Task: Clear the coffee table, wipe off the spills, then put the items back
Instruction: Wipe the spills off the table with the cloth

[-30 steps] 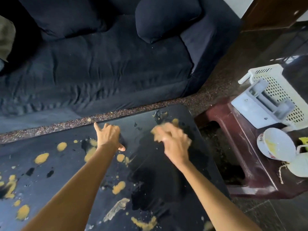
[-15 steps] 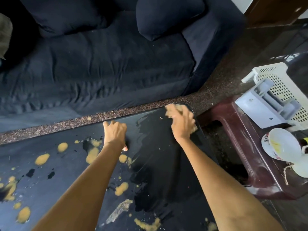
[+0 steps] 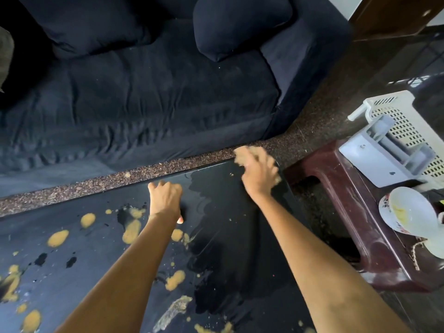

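The black coffee table (image 3: 228,236) fills the lower left and bears several yellow spill blotches (image 3: 57,238) on its left and near parts. Its right part is wet and free of blotches. My right hand (image 3: 258,175) grips a tan cloth (image 3: 240,156) at the table's far right corner, blurred by motion. My left hand (image 3: 164,200) rests on the tabletop just short of the far edge, with its fingers curled under and nothing in it.
A dark sofa (image 3: 144,104) with cushions runs along the far side, past a strip of speckled floor. To the right, a maroon stool (image 3: 348,212) carries a white perforated basket (image 3: 403,131), a grey plastic piece (image 3: 374,159) and a soiled white bowl (image 3: 408,212).
My right hand has swept the cloth from the table's middle right out to the far right corner, and the blotches there are gone. My left hand has stayed in place, its fingers curling in.
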A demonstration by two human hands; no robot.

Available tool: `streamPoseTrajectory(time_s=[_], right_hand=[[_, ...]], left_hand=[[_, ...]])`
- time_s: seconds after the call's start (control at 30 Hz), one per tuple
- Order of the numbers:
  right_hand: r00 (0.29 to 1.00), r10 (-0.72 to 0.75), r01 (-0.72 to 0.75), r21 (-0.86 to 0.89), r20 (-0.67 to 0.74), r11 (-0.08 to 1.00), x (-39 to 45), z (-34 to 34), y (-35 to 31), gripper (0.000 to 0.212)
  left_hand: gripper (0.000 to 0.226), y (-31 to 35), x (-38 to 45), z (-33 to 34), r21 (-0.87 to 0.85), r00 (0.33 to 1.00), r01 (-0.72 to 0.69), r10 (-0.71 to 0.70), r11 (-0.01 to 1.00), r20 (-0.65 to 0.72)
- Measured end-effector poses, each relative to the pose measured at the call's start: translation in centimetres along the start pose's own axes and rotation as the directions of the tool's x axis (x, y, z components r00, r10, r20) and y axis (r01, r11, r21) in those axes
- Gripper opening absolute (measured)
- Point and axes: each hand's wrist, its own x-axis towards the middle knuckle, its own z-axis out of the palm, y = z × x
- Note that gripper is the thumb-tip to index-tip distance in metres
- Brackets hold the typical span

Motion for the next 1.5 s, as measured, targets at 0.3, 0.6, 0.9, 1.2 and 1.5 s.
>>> streamPoseTrajectory(time_s=[0.3,0.6,0.9,1.2,1.5], right_hand=[[0.919,-0.372,0.342,0.208,0.129,0.916,-5.0,1.8,-8.9,0.059],[0.952,0.298,-0.287,0.147,-0.064,0.947,0.1,-0.5,0.0,0.060],[0.874,-0.484,0.473,0.164,0.035,0.866,-5.6,0.5,-2.7,0.059],[0.811,0.579,-0.551,0.220,-0.084,0.805,-1.0,-1.2,1.7,0.057],[0.927,-0.373,0.371,-0.042,-0.043,0.928,-7.4,-2.8,6.5,0.061]], left_hand=[[0.053,0.3,0.3,-0.1,0.051,1.000,0.003,-0.004,0.999,0.004],[0.057,0.0,0.0,0.0,-0.028,0.999,0.027,-0.027,0.999,0.020],[0.051,0.1,0.0,0.4,-0.038,0.999,0.041,-0.041,0.998,0.001],[0.057,0.5,0.0,0.5,-0.003,0.999,0.026,-0.026,1.000,-0.018],[0.051,-0.2,-0.1,1.1,-0.050,0.998,0.057,-0.058,0.997,-0.021]])
